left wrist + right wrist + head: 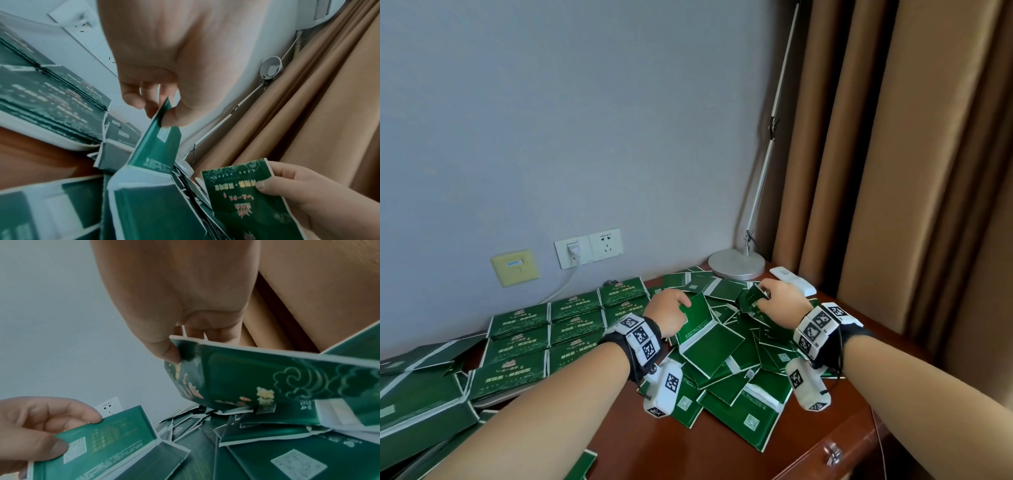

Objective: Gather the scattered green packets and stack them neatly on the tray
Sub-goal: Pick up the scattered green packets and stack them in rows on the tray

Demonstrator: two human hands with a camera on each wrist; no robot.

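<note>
- The tray [493, 401] lies left of the loose pile [736, 370], with only a pale rim showing under its load. On it the stacked packets [541, 335] sit printed side up in a grid; nine tops can be counted in the head view, three rows of three, with stack heights impossible to judge.
- Further left of the pile, a separate heap of packets [417, 404] slumps at the table's near-left edge, too jumbled to count.
- The left hand [669, 313] hangs over the pile's left side, thumb and fingertips pinching one packet [697, 311] by its top edge, plain back toward the head camera.
- The pile itself holds several dozen overlapping packets, well past a fair count, mostly back side up.
- The right hand [779, 296] is over the pile's far right part, thumb and fingers gripping a second packet [751, 298] by one end; its printed face shows in the left wrist view.
- Beyond the pile stand one lamp base [736, 263] and one white remote [792, 281]; two wall sockets [589, 248] sit behind the tray.
- Risks, as I judge them: both grips are shallow edge pinches, so a slick packet could slip on the carry to the tray.
- The two packets face opposite ways, so laying them down unturned would spoil the uniform grid.
- Pulling from a layered pile may drag neighbours toward the table's near edge.
</note>
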